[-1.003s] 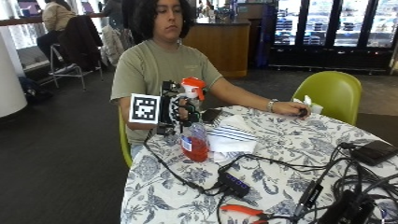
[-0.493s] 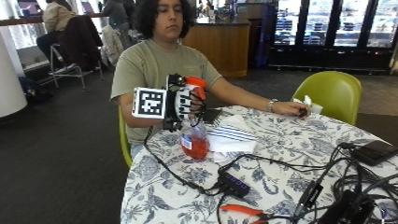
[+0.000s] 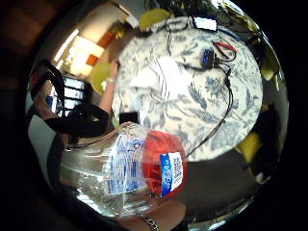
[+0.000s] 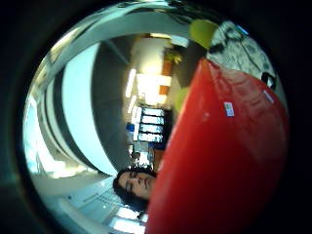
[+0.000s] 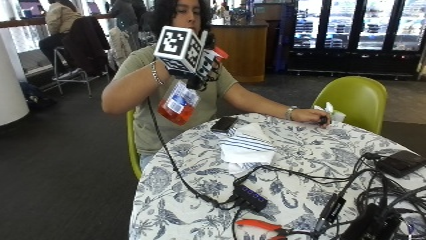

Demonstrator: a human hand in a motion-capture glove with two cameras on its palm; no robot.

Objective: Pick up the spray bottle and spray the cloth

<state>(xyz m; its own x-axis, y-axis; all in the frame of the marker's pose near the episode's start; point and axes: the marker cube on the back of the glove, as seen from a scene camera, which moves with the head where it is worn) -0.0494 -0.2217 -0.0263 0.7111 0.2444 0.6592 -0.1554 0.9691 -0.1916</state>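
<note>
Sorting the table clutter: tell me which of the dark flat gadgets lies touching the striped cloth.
The black phone at the striped cloth's far corner, nearest the person. The USB hub and black box lie apart from it.

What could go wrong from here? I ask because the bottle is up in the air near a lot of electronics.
The spray bottle hangs tilted in the gloved right hand, off to one side of the striped cloth, so a spray now may well miss it. A phone lies right beside the cloth and a USB hub with cables sits nearby; mist could wet them.
</note>
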